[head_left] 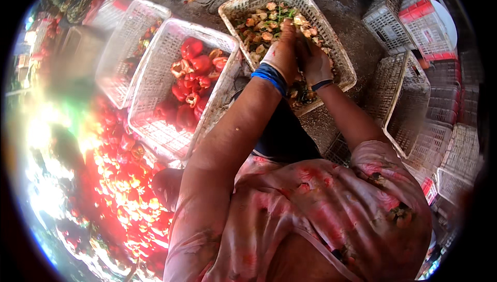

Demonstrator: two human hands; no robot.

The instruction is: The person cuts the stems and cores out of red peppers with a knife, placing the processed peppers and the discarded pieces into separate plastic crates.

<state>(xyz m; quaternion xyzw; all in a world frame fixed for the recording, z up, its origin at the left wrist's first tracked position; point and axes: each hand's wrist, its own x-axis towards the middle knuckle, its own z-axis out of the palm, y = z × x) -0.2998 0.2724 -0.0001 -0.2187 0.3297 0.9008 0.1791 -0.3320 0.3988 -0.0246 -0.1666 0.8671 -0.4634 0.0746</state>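
a white pepper crate (160,70) stands left of a white scrap crate (312,8). left hand (282,56) and right hand (316,66) meet over the latter; whether either grasps anything cannot be determined. red peppers (201,64) lie inside the pepper crate, pale scraps (259,22) below the hands.

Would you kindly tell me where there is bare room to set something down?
Open floor lies between the scrap crate and the stacked crates at right, and beyond the pepper crate. It is crowded around the left hand and right hand in the scrap crate, and at the red heap.
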